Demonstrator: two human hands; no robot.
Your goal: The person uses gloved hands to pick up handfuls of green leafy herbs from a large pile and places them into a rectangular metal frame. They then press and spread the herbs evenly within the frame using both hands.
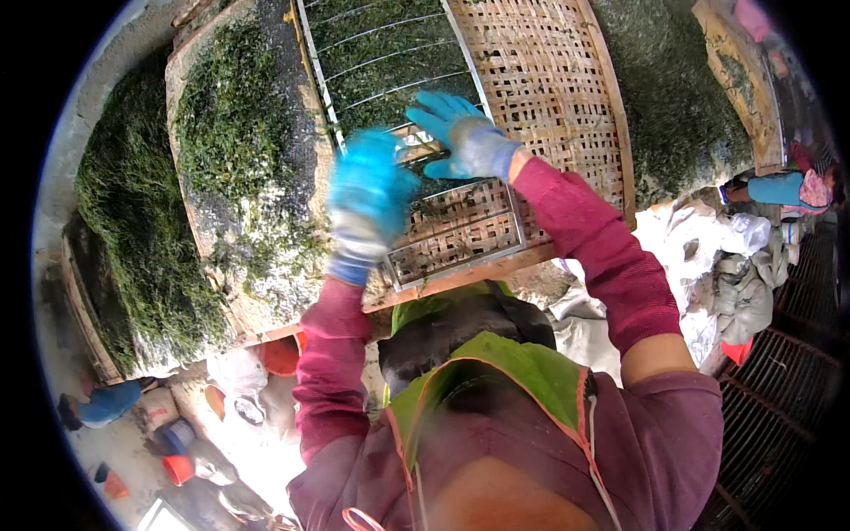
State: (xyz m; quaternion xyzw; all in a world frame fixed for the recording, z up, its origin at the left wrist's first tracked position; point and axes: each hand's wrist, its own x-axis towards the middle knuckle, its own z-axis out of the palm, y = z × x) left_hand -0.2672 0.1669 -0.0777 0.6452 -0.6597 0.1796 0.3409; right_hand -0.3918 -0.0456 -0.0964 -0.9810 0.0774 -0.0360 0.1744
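Note:
My right hand (458,136), in a blue-coated work glove, is spread over the dark green shredded plant matter (398,63), near the frame's right rail. My left hand (372,189), gloved the same way, is blurred by motion at the frame's left side; its fingers cannot be made out. The slim metal frame (458,242) with thin crossbars lies on a woven bamboo tray (531,86) with a wooden rim. Green matter fills the frame's far compartments. In the near ones the bare weave shows, with scraps of green.
Boards (186,126) heaped with green matter stand to the left, and a green-covered surface (671,99) to the right. White sacks (690,265) lie below on the right. A red bucket (282,355) stands under the left side. A person (790,188) is at far right.

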